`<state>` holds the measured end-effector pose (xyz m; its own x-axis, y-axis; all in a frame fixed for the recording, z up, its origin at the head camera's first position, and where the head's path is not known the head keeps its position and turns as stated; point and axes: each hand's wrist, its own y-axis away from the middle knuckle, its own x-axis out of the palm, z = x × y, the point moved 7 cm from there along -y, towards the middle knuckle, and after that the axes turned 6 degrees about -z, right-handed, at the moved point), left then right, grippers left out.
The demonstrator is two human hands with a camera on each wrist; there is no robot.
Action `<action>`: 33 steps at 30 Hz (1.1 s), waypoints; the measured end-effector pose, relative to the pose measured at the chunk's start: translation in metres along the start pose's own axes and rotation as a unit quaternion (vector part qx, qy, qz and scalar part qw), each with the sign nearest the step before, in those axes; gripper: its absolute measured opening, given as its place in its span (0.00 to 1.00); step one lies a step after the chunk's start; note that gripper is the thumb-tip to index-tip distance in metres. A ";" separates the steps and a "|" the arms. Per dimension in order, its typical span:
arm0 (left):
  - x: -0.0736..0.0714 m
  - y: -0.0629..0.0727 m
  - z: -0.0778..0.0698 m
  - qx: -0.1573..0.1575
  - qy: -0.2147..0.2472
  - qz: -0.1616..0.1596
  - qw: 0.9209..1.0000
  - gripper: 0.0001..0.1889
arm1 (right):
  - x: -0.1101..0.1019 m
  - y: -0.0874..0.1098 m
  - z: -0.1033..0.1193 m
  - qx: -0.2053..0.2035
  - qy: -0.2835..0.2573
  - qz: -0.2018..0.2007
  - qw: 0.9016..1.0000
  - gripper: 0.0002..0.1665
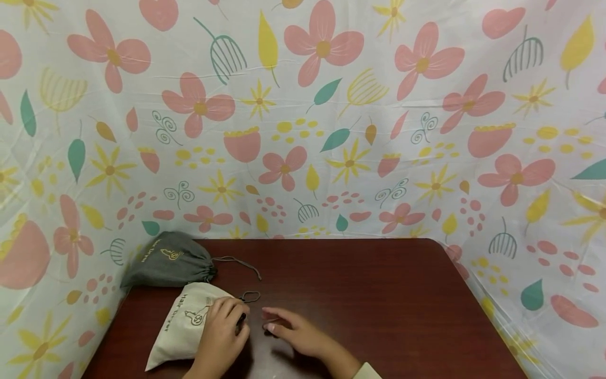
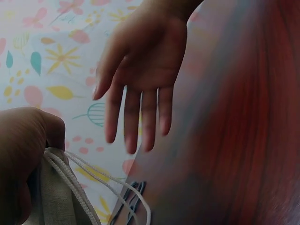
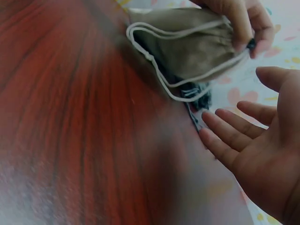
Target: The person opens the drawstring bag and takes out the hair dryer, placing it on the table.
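A cream drawstring bag (image 1: 177,337) printed "Hair Dryer" leans at the left of the dark red table. My left hand (image 1: 222,329) grips it by its gathered neck, fingers curled over the cloth. In the right wrist view, a small black piece (image 3: 251,44) shows at those fingertips, and the bag's white cord (image 3: 161,84) hangs in loose loops. My right hand (image 1: 300,332) is held just to the right of the bag. Its fingers are extended and apart, with the palm bare in the left wrist view.
Behind the cream bag lies a grey drawstring bag (image 1: 165,266), also marked "Hair Dryer", its dark cord (image 1: 239,260) trailing right across the tabletop (image 1: 379,295). A flower-patterned cloth (image 1: 303,131) hangs around the table's back and sides.
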<state>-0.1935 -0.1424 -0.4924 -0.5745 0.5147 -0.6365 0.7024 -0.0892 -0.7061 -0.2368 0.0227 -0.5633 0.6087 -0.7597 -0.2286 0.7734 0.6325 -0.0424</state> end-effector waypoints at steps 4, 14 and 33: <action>0.004 0.001 -0.006 0.001 0.001 0.011 1.000 0.17 | 0.009 -0.002 -0.002 -0.012 -0.022 0.026 0.999 0.27; 0.015 0.007 -0.012 0.004 0.012 0.022 1.000 0.16 | 0.023 -0.005 0.001 -0.003 -0.144 0.036 0.989 0.29; 0.008 0.010 -0.004 -0.042 0.054 -0.027 0.997 0.10 | 0.025 -0.003 -0.010 0.070 -0.246 0.004 0.967 0.34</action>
<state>-0.1893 -0.1356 -0.5027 -0.5674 0.6054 -0.5582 0.7070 0.0106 -0.7072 -0.2252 0.0033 -0.5787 0.5985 -0.7564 0.2638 0.7637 0.6382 0.0974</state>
